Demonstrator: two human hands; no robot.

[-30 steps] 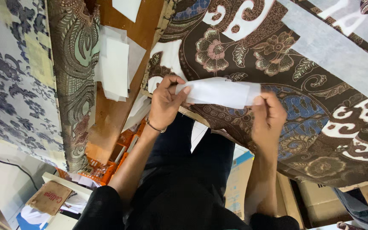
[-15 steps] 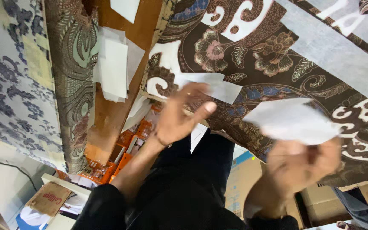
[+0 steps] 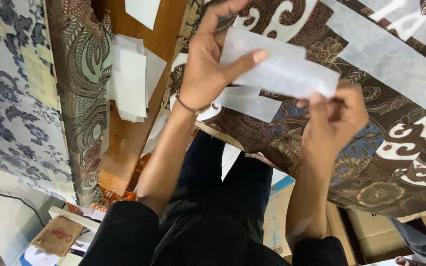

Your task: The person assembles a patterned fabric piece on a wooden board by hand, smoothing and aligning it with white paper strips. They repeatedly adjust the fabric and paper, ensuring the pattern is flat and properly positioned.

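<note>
At the far left of the frame hangs a blue-grey floral cloth (image 3: pixel 11 98), with a strip of brown paisley cloth (image 3: pixel 82 93) just beside it. Next comes the bare wooden bench (image 3: pixel 129 143), carrying a stack of white pieces (image 3: pixel 131 81). Right of centre, at the top, the left hand (image 3: pixel 208 64) pinches one end of a white strip (image 3: pixel 282 69) between thumb and fingers (image 3: pixel 245 59), the other fingers loosely spread. The strip runs slantwise down to the right hand (image 3: pixel 334 120), whose fingers are closed on its other end. Both hands hold it above a brown patterned cloth (image 3: pixel 395 162); another white piece (image 3: pixel 250 101) lies on that cloth below the strip.
</note>
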